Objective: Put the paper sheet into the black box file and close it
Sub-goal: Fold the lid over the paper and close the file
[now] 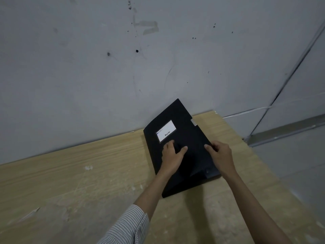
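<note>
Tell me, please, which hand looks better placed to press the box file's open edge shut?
Probably the right hand: it grips the black box file at its right edge, near the clasp tab. The left hand lies flat on the cover, steadying it.

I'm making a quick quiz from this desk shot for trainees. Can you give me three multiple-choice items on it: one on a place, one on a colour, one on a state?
1. Where does the black box file lie?
A. on the wooden table, near its far right corner
B. on the floor
C. on a shelf

2. What colour is the label on its cover?
A. red
B. white
C. green

3. How does the file's cover stand?
A. wide open
B. removed
C. down, with both hands on the file

Key: 1 A, the file rests on the wooden table by the wall; 2 B, the label is white with dark print; 3 C, the left hand lies flat on the cover and the right hand holds its right edge.
</note>
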